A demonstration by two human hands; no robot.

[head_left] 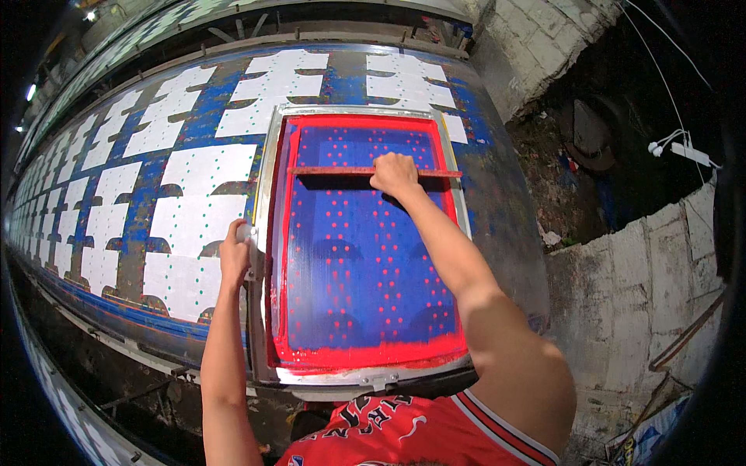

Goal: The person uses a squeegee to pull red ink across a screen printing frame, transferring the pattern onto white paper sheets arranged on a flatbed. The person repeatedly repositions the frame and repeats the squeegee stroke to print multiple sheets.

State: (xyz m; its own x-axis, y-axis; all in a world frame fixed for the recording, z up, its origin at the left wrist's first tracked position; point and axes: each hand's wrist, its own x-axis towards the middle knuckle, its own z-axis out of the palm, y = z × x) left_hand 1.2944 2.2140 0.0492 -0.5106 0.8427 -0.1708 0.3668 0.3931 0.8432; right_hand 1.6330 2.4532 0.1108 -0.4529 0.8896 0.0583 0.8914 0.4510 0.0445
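Observation:
A screen-printing frame (pixel 372 375) with blue mesh, red dots and red ink around its inside edges lies on a long printing table. My right hand (pixel 395 172) is closed on a red-stained squeegee (pixel 326 171), which lies crosswise over the upper part of the mesh. My left hand (pixel 235 248) has its fingers bent round the metal fitting on the frame's left side. Under and beside the frame are white cut fabric pieces (pixel 198 217) printed with small green dots.
Rows of white pieces (pixel 109 217) run leftward along the table (pixel 505 225). Behind it is another long table (pixel 116 35). Rough pale concrete blocks (pixel 629 303), a dark debris-strewn gap, and a white power strip (pixel 690 151) with hanging cables are on the right.

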